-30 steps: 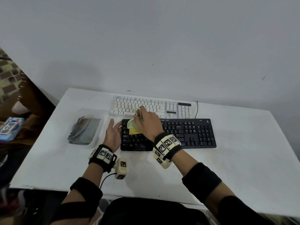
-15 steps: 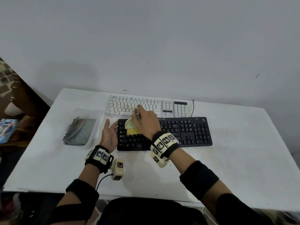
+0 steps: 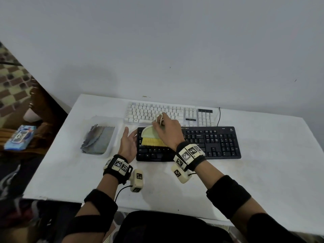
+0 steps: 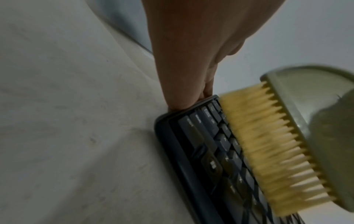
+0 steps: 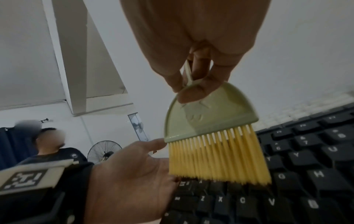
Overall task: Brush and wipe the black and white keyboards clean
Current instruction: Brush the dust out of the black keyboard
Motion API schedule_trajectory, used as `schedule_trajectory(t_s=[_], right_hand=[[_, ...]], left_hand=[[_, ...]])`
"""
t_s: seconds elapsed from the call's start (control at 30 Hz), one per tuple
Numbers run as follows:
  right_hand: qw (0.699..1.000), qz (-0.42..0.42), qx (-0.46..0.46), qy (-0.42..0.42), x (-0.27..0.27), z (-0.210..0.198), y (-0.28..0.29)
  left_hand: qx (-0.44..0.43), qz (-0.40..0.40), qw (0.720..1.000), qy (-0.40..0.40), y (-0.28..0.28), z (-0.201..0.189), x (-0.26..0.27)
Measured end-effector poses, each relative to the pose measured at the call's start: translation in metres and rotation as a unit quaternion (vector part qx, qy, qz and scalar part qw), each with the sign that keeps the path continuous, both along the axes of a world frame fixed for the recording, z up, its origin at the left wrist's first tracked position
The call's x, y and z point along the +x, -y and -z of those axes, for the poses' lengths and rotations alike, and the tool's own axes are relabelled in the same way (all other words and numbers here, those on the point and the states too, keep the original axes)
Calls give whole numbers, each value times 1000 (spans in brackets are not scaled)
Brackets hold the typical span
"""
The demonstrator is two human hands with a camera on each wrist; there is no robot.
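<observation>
Two keyboards stacked front-to-back on the table, tray to their left.

Rear keyboard sat at the table's far edge near the wall; front keyboard lay just before it, offset to the right. Tray sat left of both, cloth in it. Left hand rested on the table between tray and front keyboard, touching that keyboard's left end. Right hand was over the front keyboard's left half, holding the brush, bristles down on the keys. A packet lay off the table, far left.
</observation>
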State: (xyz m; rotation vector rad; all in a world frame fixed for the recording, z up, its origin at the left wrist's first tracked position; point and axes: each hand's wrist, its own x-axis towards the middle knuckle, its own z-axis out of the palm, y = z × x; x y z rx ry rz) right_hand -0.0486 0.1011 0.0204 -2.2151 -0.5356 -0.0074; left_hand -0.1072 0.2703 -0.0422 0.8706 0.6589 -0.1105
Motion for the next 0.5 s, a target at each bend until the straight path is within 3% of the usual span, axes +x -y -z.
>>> schedule_trajectory(t_s=[0.13, 0.3, 0.5], right_hand=[[998, -55, -16, 18, -8, 5, -8], [987, -49, -93, 125, -3, 8, 3], [997, -46, -14, 63, -7, 2, -11]], left_hand=[[0, 0, 1000, 1, -1, 3, -1], [4, 4, 1000, 2, -1, 2, 0], [7, 7, 1000, 6, -3, 4, 0]])
